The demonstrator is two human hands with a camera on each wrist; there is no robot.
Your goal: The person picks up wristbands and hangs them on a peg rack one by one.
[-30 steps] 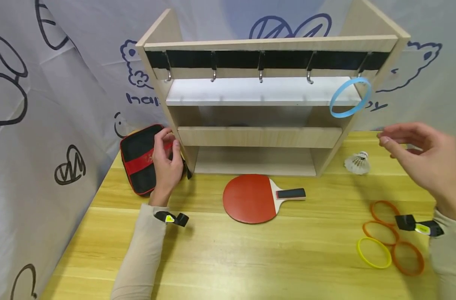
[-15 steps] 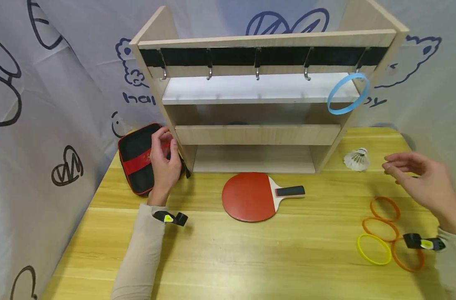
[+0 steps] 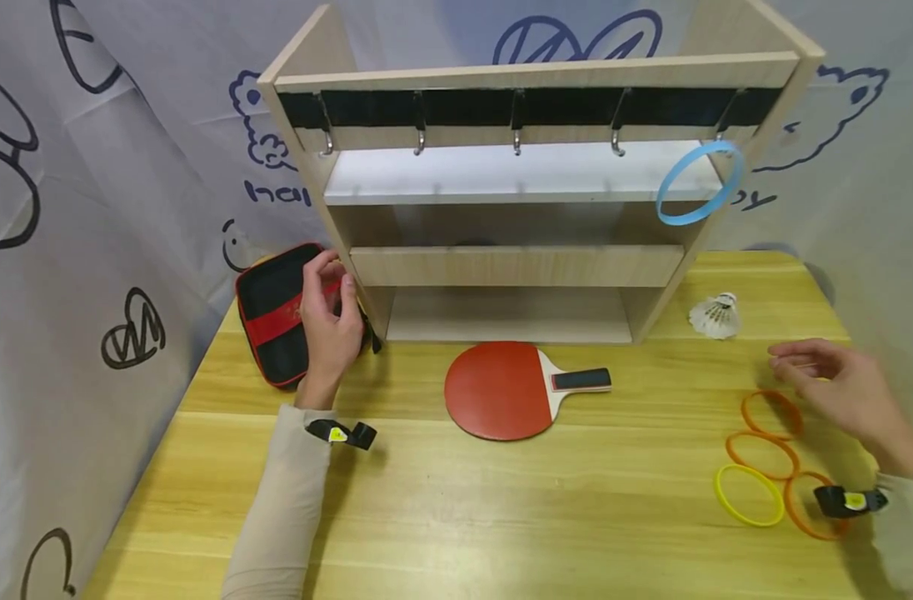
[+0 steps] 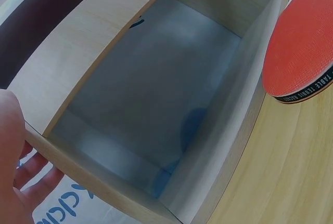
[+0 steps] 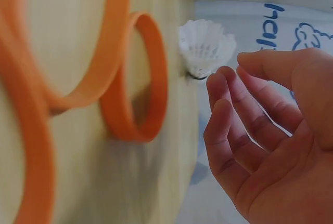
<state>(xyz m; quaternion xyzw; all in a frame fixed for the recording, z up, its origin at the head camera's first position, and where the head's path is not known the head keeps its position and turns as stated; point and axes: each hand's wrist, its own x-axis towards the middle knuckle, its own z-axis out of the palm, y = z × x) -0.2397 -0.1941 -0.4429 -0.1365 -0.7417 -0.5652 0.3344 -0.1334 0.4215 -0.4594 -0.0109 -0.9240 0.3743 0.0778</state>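
My left hand (image 3: 331, 321) is by the left side panel of the wooden rack (image 3: 516, 267), over the black and red case (image 3: 280, 317). Its fingers (image 4: 39, 180) are loosely bent close to the panel edge; whether they touch it is unclear. My right hand (image 3: 839, 387) hovers above the table, right of and slightly over the orange rings (image 3: 762, 457), fingers half curled around nothing. A yellow ring (image 3: 749, 495) lies beside them. From the rack's rightmost hook hangs a blue ring (image 3: 662, 196). The shuttlecock (image 5: 203, 44) lies just beyond my right fingertips.
A red table tennis bat (image 3: 497, 392) lies flat in front of the rack, its handle pointing right. Several metal hooks line the black strip (image 3: 467, 108) across the rack. A white cloth with drawings (image 3: 112, 208) stands behind and left of the wooden table (image 3: 464, 525).
My right hand has come down from beside the shuttlecock toward the orange rings. The left hand keeps its place. The head view has shifted slightly.
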